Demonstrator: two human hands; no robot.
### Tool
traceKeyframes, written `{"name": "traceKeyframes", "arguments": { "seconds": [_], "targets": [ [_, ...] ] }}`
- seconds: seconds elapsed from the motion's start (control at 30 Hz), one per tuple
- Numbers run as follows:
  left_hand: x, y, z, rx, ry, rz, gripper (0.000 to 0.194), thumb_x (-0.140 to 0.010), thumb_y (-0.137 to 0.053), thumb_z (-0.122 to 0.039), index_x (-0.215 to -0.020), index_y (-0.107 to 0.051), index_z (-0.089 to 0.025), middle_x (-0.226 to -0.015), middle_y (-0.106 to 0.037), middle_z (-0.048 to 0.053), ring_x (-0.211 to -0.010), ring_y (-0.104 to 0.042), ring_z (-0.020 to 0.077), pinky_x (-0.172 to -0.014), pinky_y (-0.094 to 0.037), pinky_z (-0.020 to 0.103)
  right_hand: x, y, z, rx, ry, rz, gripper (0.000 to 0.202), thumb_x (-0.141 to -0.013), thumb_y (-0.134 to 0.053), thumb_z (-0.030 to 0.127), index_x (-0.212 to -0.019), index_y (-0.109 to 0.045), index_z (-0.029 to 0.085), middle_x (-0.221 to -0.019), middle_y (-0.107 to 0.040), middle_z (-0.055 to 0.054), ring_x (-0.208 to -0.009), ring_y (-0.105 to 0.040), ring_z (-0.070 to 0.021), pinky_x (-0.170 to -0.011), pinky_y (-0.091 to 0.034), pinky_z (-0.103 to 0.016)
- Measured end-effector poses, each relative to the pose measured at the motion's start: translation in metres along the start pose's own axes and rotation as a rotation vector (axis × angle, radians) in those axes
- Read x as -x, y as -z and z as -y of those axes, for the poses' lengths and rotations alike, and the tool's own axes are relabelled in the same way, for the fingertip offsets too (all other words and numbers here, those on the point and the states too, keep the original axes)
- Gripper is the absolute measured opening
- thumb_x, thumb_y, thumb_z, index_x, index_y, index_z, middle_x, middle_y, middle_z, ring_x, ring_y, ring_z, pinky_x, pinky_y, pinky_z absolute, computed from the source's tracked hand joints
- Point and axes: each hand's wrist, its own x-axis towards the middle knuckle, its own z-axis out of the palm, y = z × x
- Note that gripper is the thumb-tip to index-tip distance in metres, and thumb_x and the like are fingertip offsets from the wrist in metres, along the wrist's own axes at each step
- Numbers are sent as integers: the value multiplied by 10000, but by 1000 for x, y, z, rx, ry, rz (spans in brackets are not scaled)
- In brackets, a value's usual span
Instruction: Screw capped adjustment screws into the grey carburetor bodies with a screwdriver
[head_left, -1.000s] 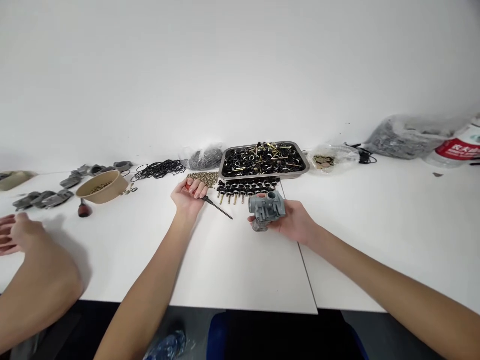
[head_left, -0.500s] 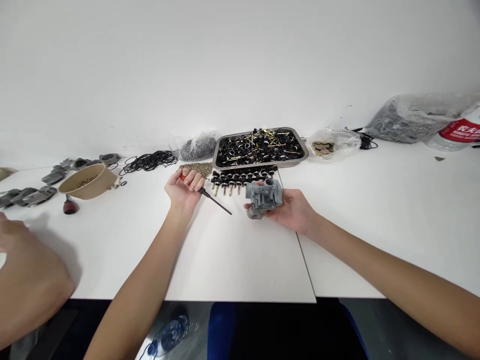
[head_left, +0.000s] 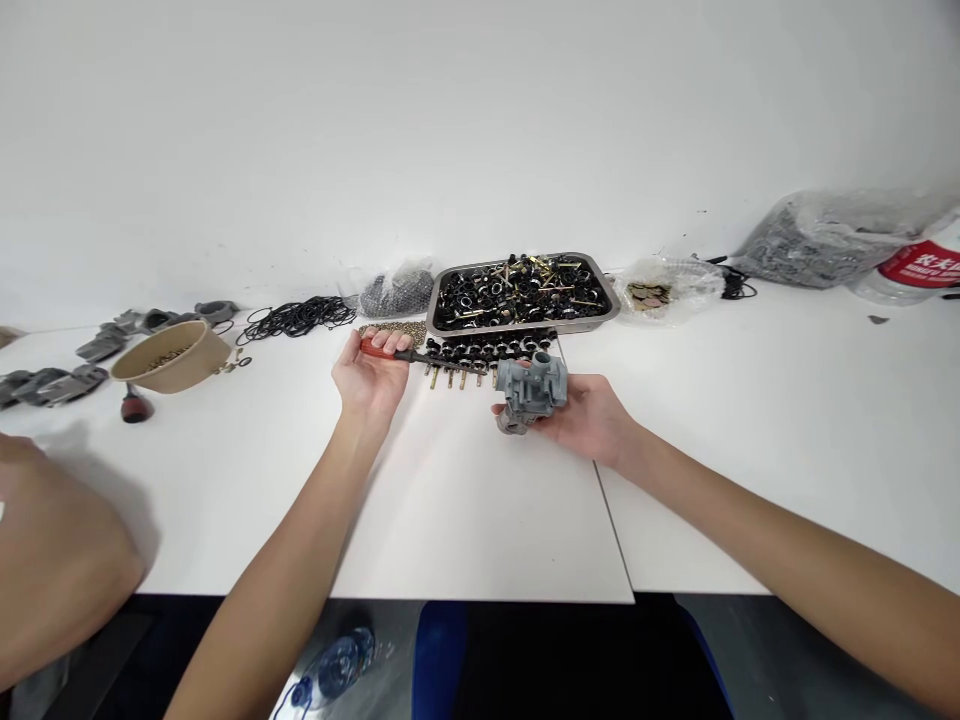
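My left hand is closed around the red handle of a screwdriver. Its dark shaft points right, and the tip ends close to the grey metal carburetor body; whether they touch I cannot tell. My right hand grips that carburetor body from the right and below, holding it above the white table. Behind it, rows of black fittings with brass-coloured stems lie in front of a metal tray heaped with similar parts. Small brass pieces lie piled behind my left hand.
At left stand a tan bowl of small parts, a second screwdriver, grey castings and black rings. Plastic bags of parts line the wall. Another person's arm rests at the left edge.
The screwdriver has swung upward from pointing down-right to nearly level, its tip now by the carburetor body. My right hand has hardly moved.
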Motion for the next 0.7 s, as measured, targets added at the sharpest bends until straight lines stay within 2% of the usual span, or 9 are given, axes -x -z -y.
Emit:
{"name": "traceKeyframes", "arguments": {
  "seconds": [0.5, 0.7],
  "targets": [
    [13, -1, 24, -13, 122, 47, 293, -975, -330, -244, -711, -418, -151, -646, -421, 2, -587, -435, 104, -673, -456, 286, -2, 1, -1, -35, -21, 53, 339, -779, -512, 212, -1058, -688, 137, -1118, -722, -134, -988, -701, -346, -1053, -420, -571],
    [15, 0, 27, -32, 140, 69, 284, -960, -350, -237, -706, -437, -143, -657, -430, 12, -607, -437, 109, -684, -467, 295, -1, 1, 1, -90, -45, 34, 407, -724, -536, 219, -1095, -648, 94, -1158, -697, -190, -999, -690, -381, -1018, -444, -576]
  ]
}}
